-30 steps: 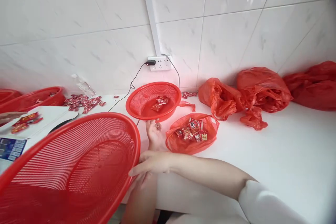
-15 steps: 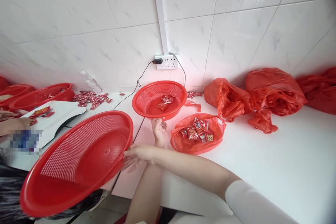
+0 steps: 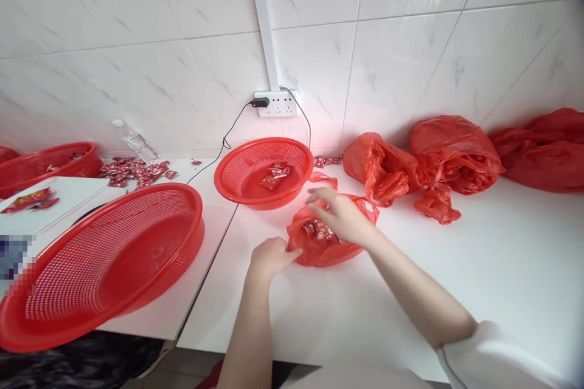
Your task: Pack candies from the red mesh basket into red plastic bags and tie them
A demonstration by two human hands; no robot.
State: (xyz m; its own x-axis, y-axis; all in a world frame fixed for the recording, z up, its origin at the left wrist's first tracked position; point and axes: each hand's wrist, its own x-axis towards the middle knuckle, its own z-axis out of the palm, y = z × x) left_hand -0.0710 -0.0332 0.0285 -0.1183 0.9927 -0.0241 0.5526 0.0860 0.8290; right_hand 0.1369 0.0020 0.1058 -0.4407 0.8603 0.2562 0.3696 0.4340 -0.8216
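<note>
An open red plastic bag [image 3: 319, 249] with several red-wrapped candies lies on the white counter [image 3: 479, 267]. My left hand [image 3: 270, 257] pinches the bag's left edge. My right hand [image 3: 340, 214] hovers over the bag's mouth with fingers spread, touching or just above the candies; whether it holds one I cannot tell. Behind the bag stands a small red mesh basket [image 3: 237, 179] with a few candies inside. A large empty red mesh basket [image 3: 104, 267] rests at the left, overhanging the table edge.
Tied red plastic bags [image 3: 456, 152] line the tiled wall at the right. A wall socket [image 3: 276, 104] with a black cable sits above the small basket. Loose candies [image 3: 132, 171], a clear bottle [image 3: 135, 143], another red basket [image 3: 50, 164] and a white scale [image 3: 55, 200] lie at the left.
My right hand let go of the large basket, which now rests on the table, and moved over the bag. My left hand moved from the small basket to the bag's edge.
</note>
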